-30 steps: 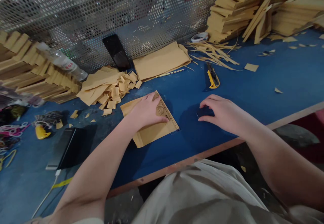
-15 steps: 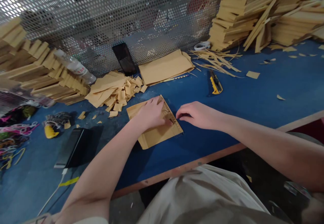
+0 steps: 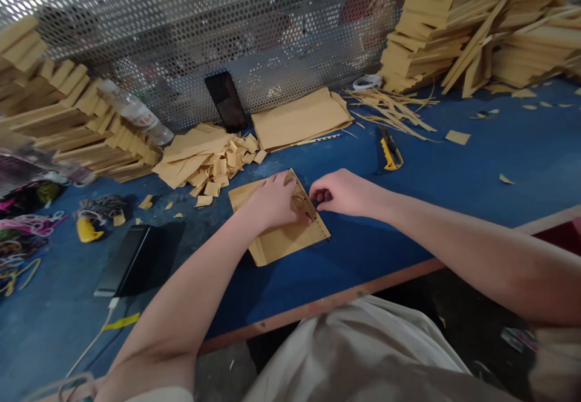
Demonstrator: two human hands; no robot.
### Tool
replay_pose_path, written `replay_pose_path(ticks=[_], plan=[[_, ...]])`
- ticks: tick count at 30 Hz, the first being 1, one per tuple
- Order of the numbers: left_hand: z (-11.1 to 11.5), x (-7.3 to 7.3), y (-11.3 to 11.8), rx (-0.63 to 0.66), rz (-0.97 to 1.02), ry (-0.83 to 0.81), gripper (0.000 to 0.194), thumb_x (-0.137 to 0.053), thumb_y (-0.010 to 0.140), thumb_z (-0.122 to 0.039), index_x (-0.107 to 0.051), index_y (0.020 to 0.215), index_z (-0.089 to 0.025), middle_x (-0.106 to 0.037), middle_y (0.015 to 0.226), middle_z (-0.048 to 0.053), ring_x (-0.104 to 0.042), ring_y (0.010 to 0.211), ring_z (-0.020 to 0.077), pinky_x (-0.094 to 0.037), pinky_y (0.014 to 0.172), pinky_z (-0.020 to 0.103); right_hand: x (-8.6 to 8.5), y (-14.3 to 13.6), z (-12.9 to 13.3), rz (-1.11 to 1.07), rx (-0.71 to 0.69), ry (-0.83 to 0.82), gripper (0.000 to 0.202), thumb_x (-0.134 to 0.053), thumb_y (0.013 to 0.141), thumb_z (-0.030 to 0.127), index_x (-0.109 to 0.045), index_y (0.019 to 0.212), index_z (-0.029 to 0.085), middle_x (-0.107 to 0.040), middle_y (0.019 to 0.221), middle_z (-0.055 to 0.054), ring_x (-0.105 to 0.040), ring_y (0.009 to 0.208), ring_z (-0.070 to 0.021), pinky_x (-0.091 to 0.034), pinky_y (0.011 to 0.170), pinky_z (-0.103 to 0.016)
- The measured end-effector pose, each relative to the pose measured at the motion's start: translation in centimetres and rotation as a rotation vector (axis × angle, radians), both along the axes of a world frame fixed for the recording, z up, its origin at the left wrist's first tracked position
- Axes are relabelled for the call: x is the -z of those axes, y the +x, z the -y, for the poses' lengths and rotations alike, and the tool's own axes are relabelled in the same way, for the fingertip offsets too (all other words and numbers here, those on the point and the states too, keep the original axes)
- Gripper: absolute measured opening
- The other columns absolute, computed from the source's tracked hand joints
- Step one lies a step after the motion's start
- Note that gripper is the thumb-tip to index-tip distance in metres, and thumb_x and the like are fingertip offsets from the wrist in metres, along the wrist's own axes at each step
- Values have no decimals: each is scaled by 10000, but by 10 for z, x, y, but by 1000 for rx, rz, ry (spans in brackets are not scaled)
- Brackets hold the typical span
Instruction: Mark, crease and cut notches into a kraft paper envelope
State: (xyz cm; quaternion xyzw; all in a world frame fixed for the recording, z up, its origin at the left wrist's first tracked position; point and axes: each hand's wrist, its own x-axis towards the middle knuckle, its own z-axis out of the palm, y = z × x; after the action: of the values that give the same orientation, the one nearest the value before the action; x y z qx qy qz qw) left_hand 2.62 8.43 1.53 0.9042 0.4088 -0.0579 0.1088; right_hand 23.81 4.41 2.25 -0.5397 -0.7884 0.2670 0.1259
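On the blue table lies a brown paper envelope [image 3: 281, 244], set at a slant. Along its right edge is a clear plastic ruler [image 3: 313, 215] with dark marks. My left hand [image 3: 275, 202] lies on the envelope and the ruler, fingers spread and pressing down. Just right of that edge, my right hand [image 3: 342, 193] is closed, its fingers curled in towards the thumb. Its fingertips are close to the ruler. Whether anything is between them is hidden.
Tall stacks of brown paper [image 3: 422, 32] rise at back right and left. Behind my hands are paper scraps [image 3: 222, 166], a phone [image 3: 227, 102] and a pencil [image 3: 318, 140]. A yellow cutter [image 3: 391, 151] lies right; a black power bank [image 3: 127, 263] stands left.
My right hand has moved slightly left and up, closer to the envelope's edge, and its fingers have curled in more. My left hand stays on the envelope.
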Motion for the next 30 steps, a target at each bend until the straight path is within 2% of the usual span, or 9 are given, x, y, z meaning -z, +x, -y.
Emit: replay_pose_path(ticks=[6, 10, 14, 17, 19, 21, 24, 30], plan=[[3, -8, 2, -25, -11, -29, 973, -850, 743, -641, -541, 1515, -135, -396, 1706, 249, -361, 1599, 439, -403, 1265, 545, -2, -3, -12, 54, 14, -20, 182, -818, 751, 83, -809, 884, 207, -786, 787, 8, -751, 764, -188, -522, 715, -293], [4, -11, 4, -46, -34, -57, 972, -850, 756, -642, -550, 1522, -125, -373, 1727, 235, -353, 1612, 423, -400, 1278, 497, -2, -6, -19, 77, 6, -20, 180, -839, 743, 80, -802, 875, 197, -796, 807, -2, -758, 779, -188, -525, 713, -288], [3, -11, 6, -49, -70, -87, 1032, -849, 774, -636, -510, 1565, -66, -282, 1767, 251, -295, 1643, 415, -343, 1316, 445, -3, -9, -27, 105, -10, -10, 180, -843, 737, 71, -793, 858, 194, -793, 805, -4, -759, 788, -185, -521, 701, -275], [3, -12, 7, -38, -89, -102, 1056, -829, 782, -662, -489, 1582, -63, -297, 1765, 243, -235, 1669, 392, -282, 1341, 411, -5, -11, -35, 130, -18, 2, 183, -849, 728, 71, -792, 846, 198, -788, 795, 0, -756, 784, -185, -521, 704, -275], [3, -13, 7, -47, -104, -105, 1115, -810, 786, -679, -419, 1623, -55, -288, 1767, 246, -230, 1673, 373, -280, 1338, 393, -4, -12, -40, 146, -21, 11, 182, -854, 725, 76, -794, 841, 203, -785, 786, 3, -753, 778, -186, -518, 701, -279], [4, -13, 7, -61, -116, -104, 1151, -790, 795, -690, -355, 1657, -64, -260, 1777, 243, -254, 1668, 363, -313, 1321, 391, -3, -13, -47, 158, -27, 20, 191, -864, 714, 79, -794, 836, 209, -782, 777, 7, -749, 768, -187, -514, 693, -282], [5, -14, 7, -67, -129, -105, 1139, -777, 804, -701, -363, 1659, -74, -262, 1776, 236, -263, 1665, 363, -323, 1318, 394, 0, -14, -59, 170, -34, 38, 199, -875, 706, 85, -792, 837, 211, -782, 782, 7, -746, 769, -189, -513, 693, -289], [4, -13, 9, -57, -156, -108, 1214, -764, 818, -706, -294, 1665, 26, -201, 1770, 276, -183, 1683, 381, -274, 1348, 445, 3, -16, -82, 192, -15, 87, 196, -887, 713, 100, -790, 852, 200, -781, 797, -2, -735, 762, -187, -519, 709, -304]])
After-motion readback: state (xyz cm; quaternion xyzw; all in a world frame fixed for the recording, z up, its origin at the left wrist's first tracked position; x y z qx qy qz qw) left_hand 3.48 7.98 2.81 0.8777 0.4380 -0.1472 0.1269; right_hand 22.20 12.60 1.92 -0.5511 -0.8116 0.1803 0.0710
